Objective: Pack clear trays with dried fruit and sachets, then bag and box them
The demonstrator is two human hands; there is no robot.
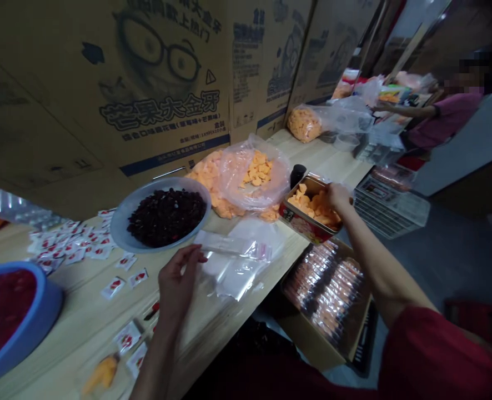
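My left hand (pixel 178 278) is closed, pinching the end of a clear plastic bag (pixel 233 244) between thumb and fingers. Beneath that bag lies a stack of flat clear bags (pixel 240 275) on the table. At the table's edge, my right hand (pixel 338 195) reaches over the rim of a rectangular tin (pixel 300 221). Orange lumpy pieces (pixel 308 203) fill much of the tin, and my right fingertips are hidden down among them. A large open bag of similar orange pieces (pixel 256 169) sits behind the tin.
A pale bowl of dark pieces (pixel 166 216) and a blue basin (pixel 46 300) stand on the table (pixel 83 300). Small printed sachets (pixel 75 244) lie scattered. Printed cartons (pixel 166 83) line the back. Below, a box holds wrapped packs (pixel 325 283). Another person (pixel 446 116) is farther right.
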